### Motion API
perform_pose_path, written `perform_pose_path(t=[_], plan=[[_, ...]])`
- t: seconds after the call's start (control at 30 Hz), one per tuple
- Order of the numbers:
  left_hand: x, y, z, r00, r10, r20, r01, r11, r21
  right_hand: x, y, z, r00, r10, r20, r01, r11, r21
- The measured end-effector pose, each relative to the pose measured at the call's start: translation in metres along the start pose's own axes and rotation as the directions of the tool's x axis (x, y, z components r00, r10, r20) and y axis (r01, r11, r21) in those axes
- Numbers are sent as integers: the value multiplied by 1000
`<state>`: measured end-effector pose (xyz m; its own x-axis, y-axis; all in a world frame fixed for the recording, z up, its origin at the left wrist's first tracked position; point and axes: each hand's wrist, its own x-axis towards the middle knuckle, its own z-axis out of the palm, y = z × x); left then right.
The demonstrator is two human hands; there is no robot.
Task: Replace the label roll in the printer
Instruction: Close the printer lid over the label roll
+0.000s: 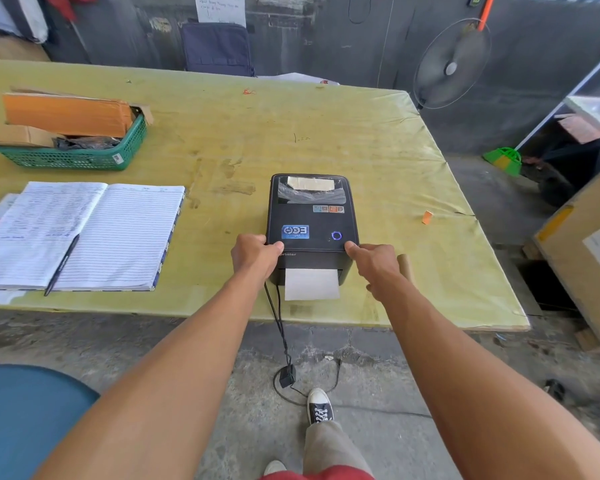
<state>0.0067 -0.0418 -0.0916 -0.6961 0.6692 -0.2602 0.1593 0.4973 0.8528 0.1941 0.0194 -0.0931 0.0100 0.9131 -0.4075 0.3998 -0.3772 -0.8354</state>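
A black label printer (310, 216) stands near the front edge of the yellow-green table (291, 133), lid down, a blue light glowing on top. A white label strip (311, 284) sticks out of its front slot. My left hand (255, 258) grips the printer's front left corner with the thumb on the lid. My right hand (374, 263) holds the front right corner, thumb on the lid too. A brown cardboard core (406, 266) lies on the table just right of my right hand, partly hidden by it.
An open lined notebook (84, 233) with a pen (61, 265) lies at the left. A green basket (80, 150) with cardboard boxes stands at the back left. The printer's cable (281, 334) hangs to the floor. A fan (452, 64) and a large carton (582, 251) are at the right.
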Motion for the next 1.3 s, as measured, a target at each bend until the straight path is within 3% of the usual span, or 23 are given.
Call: perform_pose_path(t=[0.67,1.3], plan=[[1,0,4,997,-72,-5,72,997,-32,-2,-1,-1,1000,14,8,-14,1000,3],[-2,2,5,999,-27,-36,28,999,42,-15,-8,-1,1000,14,16,-14,1000,-3]])
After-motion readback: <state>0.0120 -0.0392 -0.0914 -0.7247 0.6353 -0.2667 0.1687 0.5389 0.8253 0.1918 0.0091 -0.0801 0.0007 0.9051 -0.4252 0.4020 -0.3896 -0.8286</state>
